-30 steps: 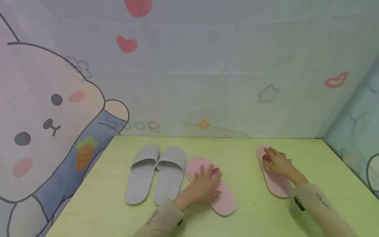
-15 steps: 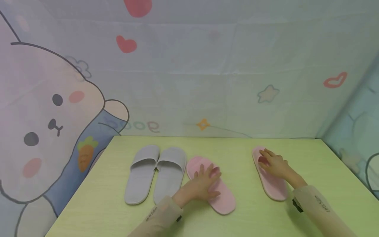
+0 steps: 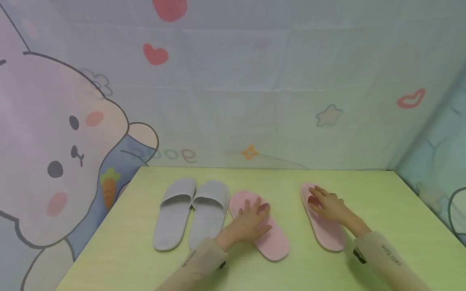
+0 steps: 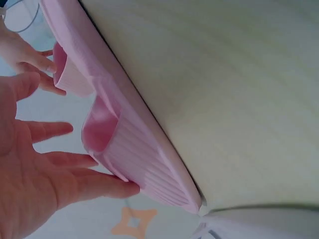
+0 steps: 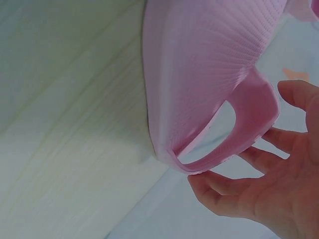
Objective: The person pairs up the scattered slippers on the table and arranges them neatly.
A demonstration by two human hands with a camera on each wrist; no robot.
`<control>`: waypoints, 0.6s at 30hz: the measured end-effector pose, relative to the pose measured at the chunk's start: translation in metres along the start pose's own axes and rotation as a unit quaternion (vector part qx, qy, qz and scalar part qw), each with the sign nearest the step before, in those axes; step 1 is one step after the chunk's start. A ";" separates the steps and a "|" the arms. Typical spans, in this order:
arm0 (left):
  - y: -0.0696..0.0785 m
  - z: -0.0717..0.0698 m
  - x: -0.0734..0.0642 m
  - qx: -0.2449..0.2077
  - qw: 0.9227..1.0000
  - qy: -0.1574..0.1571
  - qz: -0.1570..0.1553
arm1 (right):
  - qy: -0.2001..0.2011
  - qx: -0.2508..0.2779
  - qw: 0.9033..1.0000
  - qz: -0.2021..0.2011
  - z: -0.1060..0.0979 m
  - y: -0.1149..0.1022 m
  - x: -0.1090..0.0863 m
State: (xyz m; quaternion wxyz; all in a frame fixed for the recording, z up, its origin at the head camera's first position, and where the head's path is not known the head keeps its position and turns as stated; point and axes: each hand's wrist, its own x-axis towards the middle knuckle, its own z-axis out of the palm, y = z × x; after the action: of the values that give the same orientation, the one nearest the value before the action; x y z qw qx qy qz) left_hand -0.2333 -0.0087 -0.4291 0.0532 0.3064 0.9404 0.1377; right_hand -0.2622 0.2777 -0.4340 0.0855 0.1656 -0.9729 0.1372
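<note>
Two pink slippers lie on the table, toes pointing to the back. The left pink slipper (image 3: 277, 244) is slanted, toe to the left, its side close by the grey pair. My left hand (image 3: 244, 227) is spread over its strap; in the left wrist view a fingertip meets the ribbed strap (image 4: 142, 159). The right pink slipper (image 3: 329, 236) slants the same way, a gap apart. Across its strap lies my right hand (image 3: 329, 208), fingers loosely extended. The right wrist view shows those fingertips touching the strap's edge (image 5: 249, 144), thumb apart from it.
A pair of grey slippers (image 3: 174, 226) stands side by side on the left of the yellow-green table (image 3: 120, 242). Behind the table hangs a light cloth backdrop (image 3: 233, 109) with hearts, a star and a cartoon bear (image 3: 47, 121); more printed cloth (image 3: 447, 161) hangs at the right.
My right hand has slid the right pink slipper leftward and a little toward the front edge. The left pink slipper has shifted only slightly under my left hand. The grey pair stays put.
</note>
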 end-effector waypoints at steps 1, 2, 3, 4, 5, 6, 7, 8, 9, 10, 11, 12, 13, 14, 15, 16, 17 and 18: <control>0.001 0.001 0.002 0.001 1.000 0.005 -0.007 | -0.002 -0.001 1.000 -0.001 0.000 -0.001 0.000; 0.002 0.003 0.004 0.004 1.000 0.009 -0.014 | -0.002 0.001 1.000 -0.003 0.000 -0.003 0.000; 0.004 0.003 0.005 0.008 1.000 0.014 -0.020 | -0.003 0.000 1.000 -0.003 0.000 -0.004 -0.001; 0.004 0.005 0.007 0.012 0.999 0.018 -0.026 | -0.003 0.000 1.000 -0.004 0.000 -0.006 -0.001; 0.005 0.005 0.008 0.017 0.999 0.023 -0.030 | -0.002 -0.001 1.000 -0.005 0.001 -0.007 -0.001; 0.006 0.006 0.009 0.021 0.999 0.027 -0.035 | 0.000 -0.003 1.000 -0.005 0.001 -0.009 -0.001; 0.007 0.007 0.009 0.026 0.998 0.031 -0.039 | 0.001 -0.004 1.000 -0.007 0.001 -0.010 -0.001; 0.008 0.007 0.010 0.032 0.998 0.034 -0.043 | 0.002 -0.005 1.000 -0.008 0.001 -0.011 -0.001; 0.009 0.007 0.010 0.040 0.997 0.037 -0.048 | 0.003 -0.006 1.000 -0.010 0.002 -0.012 -0.002; 0.009 0.007 0.011 0.046 0.997 0.039 -0.053 | 0.003 -0.004 1.000 -0.011 0.002 -0.013 -0.002; 0.010 0.007 0.011 0.050 0.996 0.042 -0.056 | 0.002 -0.004 1.000 -0.013 0.002 -0.014 -0.002; 0.010 0.008 0.011 0.052 0.996 0.043 -0.061 | 0.001 -0.003 1.000 -0.016 0.003 -0.015 -0.002; 0.011 0.008 0.011 0.053 0.996 0.045 -0.064 | 0.000 -0.001 1.000 -0.018 0.003 -0.017 -0.003; 0.011 0.008 0.011 0.050 0.996 0.045 -0.066 | -0.001 0.000 1.000 -0.019 0.004 -0.018 -0.003; 0.012 0.008 0.011 0.048 0.995 0.047 -0.067 | -0.002 0.002 1.000 -0.022 0.004 -0.018 -0.004; 0.012 0.008 0.011 0.045 0.996 0.047 -0.068 | -0.003 0.003 1.000 -0.023 0.005 -0.019 -0.004; 0.012 0.008 0.011 0.043 0.996 0.048 -0.068 | -0.003 0.004 1.000 -0.025 0.005 -0.020 -0.005; 0.013 0.008 0.011 0.043 0.996 0.048 -0.068 | -0.004 0.006 1.000 -0.026 0.005 -0.021 -0.005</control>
State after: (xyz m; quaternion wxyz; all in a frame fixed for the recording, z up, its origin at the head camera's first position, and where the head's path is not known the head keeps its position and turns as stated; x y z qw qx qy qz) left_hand -0.2339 0.0097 -0.4332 0.0038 0.2371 0.9654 0.1084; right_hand -0.2507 0.2588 -0.4352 0.0844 0.1920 -0.9677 0.1396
